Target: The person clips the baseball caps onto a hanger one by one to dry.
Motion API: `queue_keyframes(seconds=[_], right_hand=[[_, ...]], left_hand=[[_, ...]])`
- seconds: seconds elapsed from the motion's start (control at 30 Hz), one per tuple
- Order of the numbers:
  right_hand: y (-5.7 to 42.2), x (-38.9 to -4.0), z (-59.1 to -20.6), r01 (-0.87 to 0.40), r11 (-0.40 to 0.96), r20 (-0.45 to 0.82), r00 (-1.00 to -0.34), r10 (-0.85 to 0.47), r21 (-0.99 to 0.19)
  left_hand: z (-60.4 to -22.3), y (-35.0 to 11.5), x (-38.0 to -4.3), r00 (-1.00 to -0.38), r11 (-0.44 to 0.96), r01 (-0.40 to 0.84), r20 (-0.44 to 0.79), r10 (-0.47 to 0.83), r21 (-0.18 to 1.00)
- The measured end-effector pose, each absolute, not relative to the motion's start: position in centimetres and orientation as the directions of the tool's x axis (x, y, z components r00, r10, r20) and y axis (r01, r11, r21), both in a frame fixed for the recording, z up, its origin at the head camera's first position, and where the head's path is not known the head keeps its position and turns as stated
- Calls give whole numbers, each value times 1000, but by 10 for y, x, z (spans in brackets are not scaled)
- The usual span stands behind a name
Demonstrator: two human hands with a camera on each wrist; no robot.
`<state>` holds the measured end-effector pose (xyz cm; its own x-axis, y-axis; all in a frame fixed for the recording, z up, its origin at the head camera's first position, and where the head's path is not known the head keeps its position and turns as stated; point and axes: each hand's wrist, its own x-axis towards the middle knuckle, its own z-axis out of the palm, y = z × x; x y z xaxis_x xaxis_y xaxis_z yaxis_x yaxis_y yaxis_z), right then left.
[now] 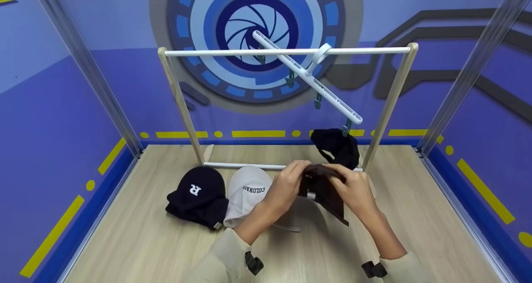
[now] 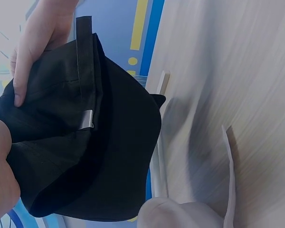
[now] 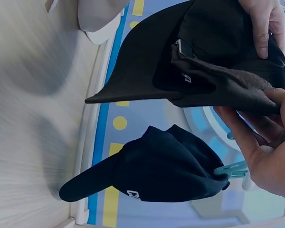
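A dark brown baseball cap (image 1: 322,191) with a metal strap buckle (image 2: 87,119) is held up between both hands, its brim (image 3: 137,57) pointing downward. My left hand (image 1: 286,185) grips one side of the cap near its top. On the opposite side my right hand (image 1: 353,187) pinches the fabric between thumb and fingers. Just behind hangs a black cap (image 1: 338,150), caught by a green clip (image 3: 232,169) at the near end of a white hanger (image 1: 307,77). Three more green clips hang along that hanger.
A white rail (image 1: 241,52) on wooden posts carries the hanger, turned askew. On the wooden tabletop (image 1: 137,233) lie a navy cap (image 1: 199,191) with a white letter and, beside it, a light grey cap (image 1: 249,183) with lettering. Blue patterned walls (image 1: 54,108) enclose the table.
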<state>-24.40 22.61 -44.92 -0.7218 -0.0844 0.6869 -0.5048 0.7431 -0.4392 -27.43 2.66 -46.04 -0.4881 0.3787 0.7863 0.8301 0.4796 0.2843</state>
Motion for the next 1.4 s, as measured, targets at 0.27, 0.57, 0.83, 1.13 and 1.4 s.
queue_keyframes(seconds=[0.27, 0.57, 0.83, 1.13, 1.4], right_hand=[[221, -251, -446, -545, 713, 725, -684, -75, -441], [218, -254, -445, -552, 700, 731, -679, -63, -453], [220, -259, -440, -577, 683, 762, -646, -45, -448], [220, -262, -432, -562, 671, 752, -659, -9, -484], [218, -263, -429, -550, 669, 742, -671, 2, -499]], left_hand=[[-454, 23, -278, -481, 489, 828, 796, 367, 275], [-450, 21, -280, -501, 500, 816, 786, 362, 290], [-441, 20, -283, -477, 448, 845, 791, 384, 292], [-432, 16, -284, -453, 423, 861, 802, 388, 282], [-423, 16, -288, -451, 437, 856, 811, 373, 275]])
